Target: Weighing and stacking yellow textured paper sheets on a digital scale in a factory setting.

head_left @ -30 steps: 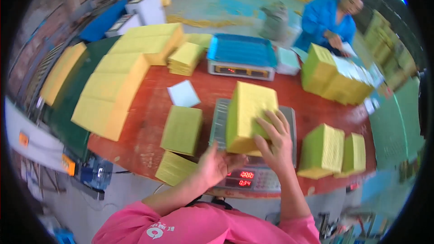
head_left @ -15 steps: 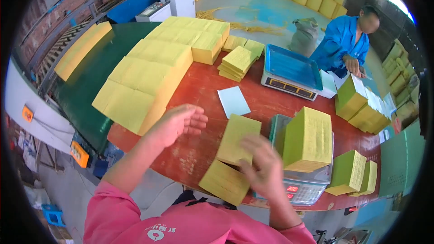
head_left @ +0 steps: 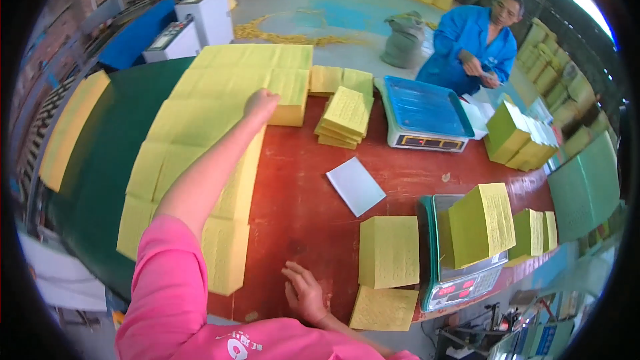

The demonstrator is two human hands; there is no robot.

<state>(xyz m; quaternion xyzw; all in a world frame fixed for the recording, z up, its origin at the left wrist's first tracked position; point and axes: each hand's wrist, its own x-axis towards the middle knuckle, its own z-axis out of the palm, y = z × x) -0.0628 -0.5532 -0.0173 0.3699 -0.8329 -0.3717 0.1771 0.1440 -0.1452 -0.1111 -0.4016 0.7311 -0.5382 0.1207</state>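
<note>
My left arm stretches over the long block of yellow paper stacks. At its far end my left hand rests against the stacks' upper edge, fingers curled; whatever they hold is hidden. My right hand is low over the red table's near side, empty, with its fingers apart. To its right lie two yellow paper piles, a taller one and a flatter one. Beside them a tall yellow paper stack stands tilted on a digital scale with a lit red display.
A white sheet lies mid-table. Beyond it are smaller yellow piles and a second scale with a blue tray. A co-worker in blue stands across, hands together, near more stacks. A green surface borders the left.
My left hand has reached forward to the far part of the yellow stacks. My right hand has moved left, off the yellow piles by the scale. The view has turned to the right.
</note>
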